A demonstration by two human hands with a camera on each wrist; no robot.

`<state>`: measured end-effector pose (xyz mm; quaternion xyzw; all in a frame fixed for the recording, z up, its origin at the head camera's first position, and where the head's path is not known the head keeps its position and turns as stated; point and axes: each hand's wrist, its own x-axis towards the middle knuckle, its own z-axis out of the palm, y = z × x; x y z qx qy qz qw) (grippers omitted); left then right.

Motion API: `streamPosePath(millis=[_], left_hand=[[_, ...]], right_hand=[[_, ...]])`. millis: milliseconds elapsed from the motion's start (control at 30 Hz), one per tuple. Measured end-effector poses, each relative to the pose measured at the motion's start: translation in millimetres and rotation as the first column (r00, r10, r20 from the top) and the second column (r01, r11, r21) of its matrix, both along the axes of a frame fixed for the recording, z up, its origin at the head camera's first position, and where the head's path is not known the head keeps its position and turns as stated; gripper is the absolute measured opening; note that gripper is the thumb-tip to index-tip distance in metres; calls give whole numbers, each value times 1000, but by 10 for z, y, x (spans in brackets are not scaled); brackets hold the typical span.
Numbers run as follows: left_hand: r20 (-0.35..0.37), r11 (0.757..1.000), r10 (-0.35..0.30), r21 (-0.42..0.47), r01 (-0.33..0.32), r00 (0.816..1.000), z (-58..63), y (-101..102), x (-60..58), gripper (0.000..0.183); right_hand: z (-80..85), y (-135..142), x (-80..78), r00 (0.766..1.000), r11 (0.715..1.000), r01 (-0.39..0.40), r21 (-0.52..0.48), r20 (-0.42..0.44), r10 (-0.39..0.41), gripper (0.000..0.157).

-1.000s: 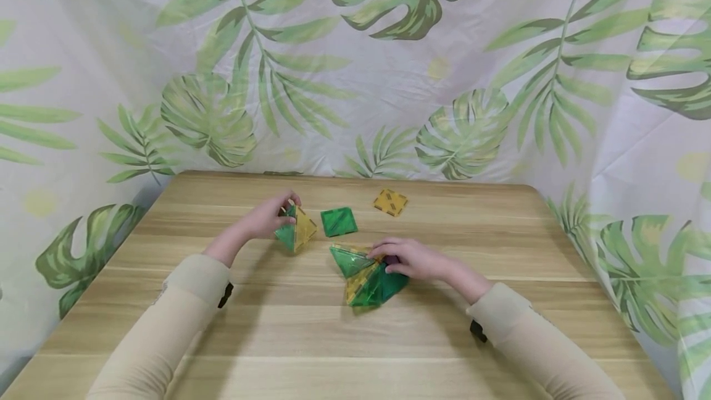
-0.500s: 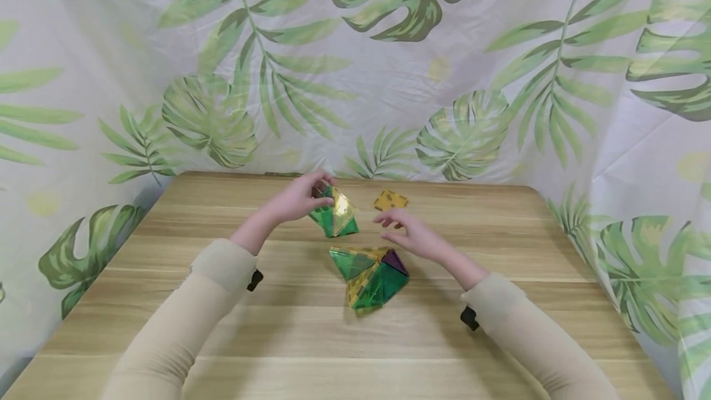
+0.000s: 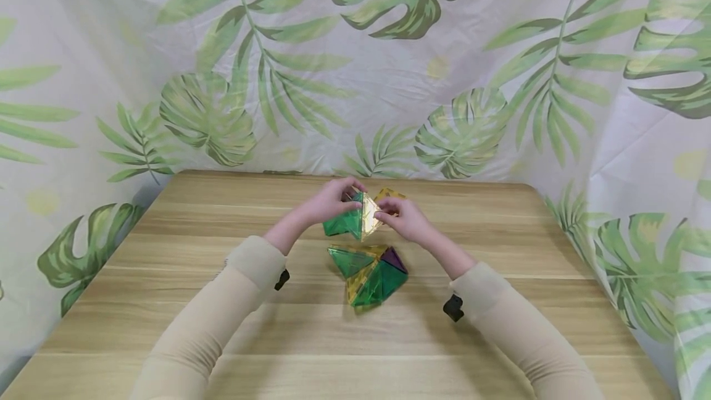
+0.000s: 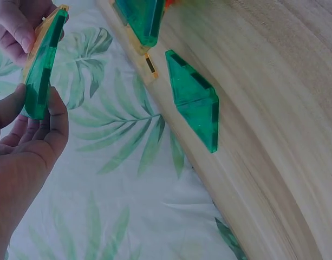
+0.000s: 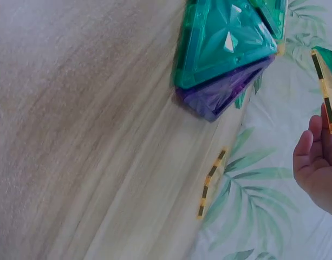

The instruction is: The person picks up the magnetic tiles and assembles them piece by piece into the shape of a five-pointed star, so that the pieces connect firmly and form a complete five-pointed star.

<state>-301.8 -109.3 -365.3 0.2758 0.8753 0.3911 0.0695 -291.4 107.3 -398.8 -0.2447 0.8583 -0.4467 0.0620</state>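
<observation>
Both hands hold a joined pair of translucent magnetic tiles, one green triangle (image 4: 42,73) and one yellow triangle (image 3: 370,216), raised over the far part of the table. My left hand (image 3: 333,199) grips the green side between thumb and fingers. On the yellow side, my right hand (image 3: 404,218) pinches the edge. Closer to the body stands a pointed cluster of magnetic tiles (image 3: 373,279) in green and yellow, with a purple triangle (image 5: 225,92) at its right side; neither hand is on it.
A flat green piece with a diagonal seam (image 4: 195,103) lies on the wooden table (image 3: 355,338), partly behind the held pair in the head view. Behind the right hand is a flat yellow piece (image 3: 390,192). A leaf-print cloth (image 3: 355,66) hangs at the table's far edge.
My left hand has carried the green and yellow pair rightward from the left side. My right hand has let go of the cluster, moved up and taken the pair's yellow edge.
</observation>
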Motion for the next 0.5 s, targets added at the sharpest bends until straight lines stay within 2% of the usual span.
streamPosePath(millis=[167, 367, 500], left_hand=[[15, 1000, 24, 12, -24, 1000, -59, -1, -33, 29], [31, 999, 42, 3, -42, 999, -172, 7, -86, 25], [47, 998, 51, 24, -52, 998, -260, 36, -106, 25]], right_hand=[[-18, 59, -43, 998, 999, -25, -28, 65, 27, 29], [-118, 148, -113, 988, 992, -110, -61, 102, 116, 32], [-180, 176, -164, 982, 992, -113, -63, 147, 121, 34]])
